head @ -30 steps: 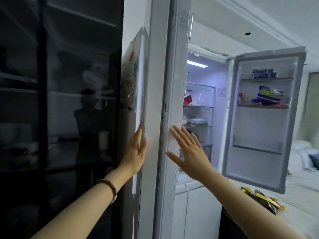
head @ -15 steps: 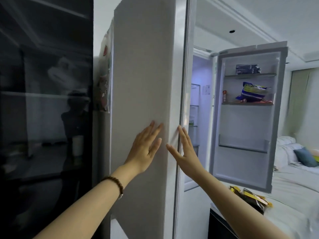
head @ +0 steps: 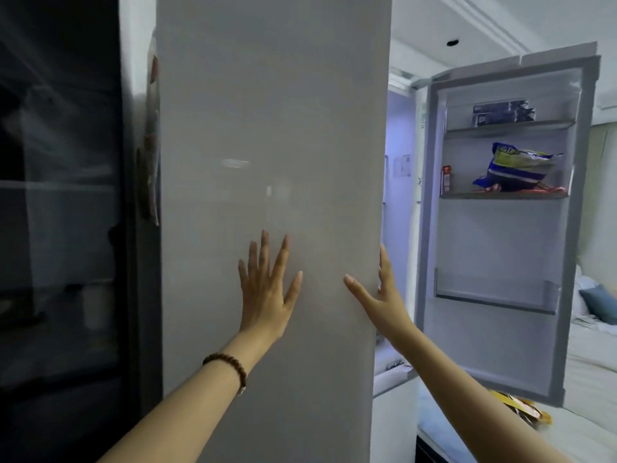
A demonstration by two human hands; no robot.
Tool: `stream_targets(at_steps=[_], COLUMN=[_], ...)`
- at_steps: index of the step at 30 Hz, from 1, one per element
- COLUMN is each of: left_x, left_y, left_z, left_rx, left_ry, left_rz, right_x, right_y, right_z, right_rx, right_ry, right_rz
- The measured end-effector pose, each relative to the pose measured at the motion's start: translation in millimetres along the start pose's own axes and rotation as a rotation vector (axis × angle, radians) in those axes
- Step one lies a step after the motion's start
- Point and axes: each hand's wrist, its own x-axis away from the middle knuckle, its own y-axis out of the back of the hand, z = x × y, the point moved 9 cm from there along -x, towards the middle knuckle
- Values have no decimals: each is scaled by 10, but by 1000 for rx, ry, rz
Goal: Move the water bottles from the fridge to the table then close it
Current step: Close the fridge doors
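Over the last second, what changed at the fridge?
The left door swung toward shut, its front now facing the camera. The left hand shifted from its edge onto the front; the right hand stays at the free edge. The right door remains open.

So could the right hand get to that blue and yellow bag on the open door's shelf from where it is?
Probably yes. The right hand rests on the left door's edge, and nothing stands between it and the bag on the right door, though that looks a long upward stretch.
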Motion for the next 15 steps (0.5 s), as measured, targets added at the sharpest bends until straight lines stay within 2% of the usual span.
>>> stream_targets(at_steps=[6, 15], left_x=[-459, -876], left_y=[-759, -1358], left_z=[165, 497], left_rx=[-141, -388], left_ry=[-60, -29], left_rz=[-109, -229], right_x=[-632, -1598], right_y=[25, -315], right_z=[-530, -1355], right_rx=[7, -63], right_ry=[-2, -43], right_rz=[-80, -37])
